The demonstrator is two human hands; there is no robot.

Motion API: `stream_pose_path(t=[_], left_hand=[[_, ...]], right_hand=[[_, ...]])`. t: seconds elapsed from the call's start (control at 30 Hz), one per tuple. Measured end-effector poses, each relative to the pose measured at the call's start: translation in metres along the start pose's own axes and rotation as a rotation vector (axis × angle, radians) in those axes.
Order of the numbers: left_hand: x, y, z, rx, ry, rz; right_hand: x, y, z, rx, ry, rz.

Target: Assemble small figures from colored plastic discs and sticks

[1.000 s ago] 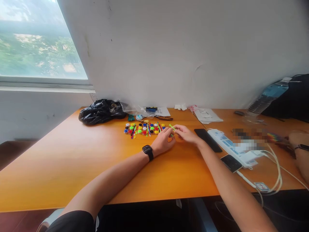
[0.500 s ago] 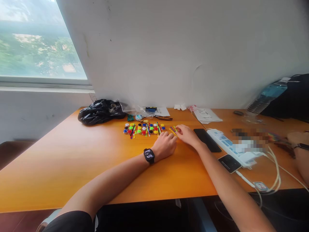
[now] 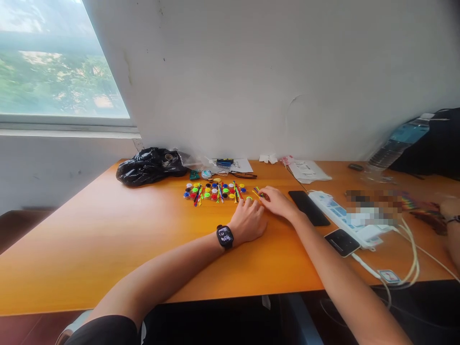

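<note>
A cluster of small coloured discs and thin coloured sticks (image 3: 213,190) lies on the orange table (image 3: 108,239). My left hand (image 3: 249,221), with a black watch on the wrist, rests knuckles up just right of the cluster, its fingers curled over a small green piece (image 3: 248,198). My right hand (image 3: 276,201) lies beside it, fingertips pinched on a few thin yellow and green sticks (image 3: 256,192) on the table top.
A black plastic bag (image 3: 151,165) sits at the back left. Papers (image 3: 309,171), two dark phones (image 3: 309,208), a white power strip (image 3: 345,218) with cables and a water bottle (image 3: 398,146) lie to the right. Another person's arm (image 3: 451,225) is at the far right edge.
Both hands came down from a raised pinch on a green stick to the table. The left hand slid back toward me and the sticks now lie by the right fingertips.
</note>
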State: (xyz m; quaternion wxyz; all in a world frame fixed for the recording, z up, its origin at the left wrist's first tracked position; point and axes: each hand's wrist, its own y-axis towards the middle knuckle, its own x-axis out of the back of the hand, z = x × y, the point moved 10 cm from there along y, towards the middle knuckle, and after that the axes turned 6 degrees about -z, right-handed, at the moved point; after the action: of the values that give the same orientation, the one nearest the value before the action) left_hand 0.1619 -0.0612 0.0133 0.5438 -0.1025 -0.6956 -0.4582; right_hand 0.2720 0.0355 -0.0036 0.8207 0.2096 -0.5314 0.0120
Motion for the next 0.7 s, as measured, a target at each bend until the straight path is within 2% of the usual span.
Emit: stream_pose_path(t=[0.27, 0.57, 0.63, 0.7], left_hand=[[-0.005, -0.001, 0.013, 0.110, -0.068, -0.058], [-0.002, -0.001, 0.015, 0.143, -0.046, -0.073], [0.004, 0.007, 0.024, 0.134, -0.044, -0.094], [0.013, 0.018, 0.048, 0.175, -0.055, -0.094]], right_hand=[[-0.003, 0.000, 0.006, 0.047, 0.013, 0.025], [-0.002, -0.002, 0.014, 0.091, 0.055, 0.005], [-0.005, -0.002, 0.013, 0.098, 0.066, 0.013], [-0.007, -0.002, 0.010, 0.094, 0.051, 0.016]])
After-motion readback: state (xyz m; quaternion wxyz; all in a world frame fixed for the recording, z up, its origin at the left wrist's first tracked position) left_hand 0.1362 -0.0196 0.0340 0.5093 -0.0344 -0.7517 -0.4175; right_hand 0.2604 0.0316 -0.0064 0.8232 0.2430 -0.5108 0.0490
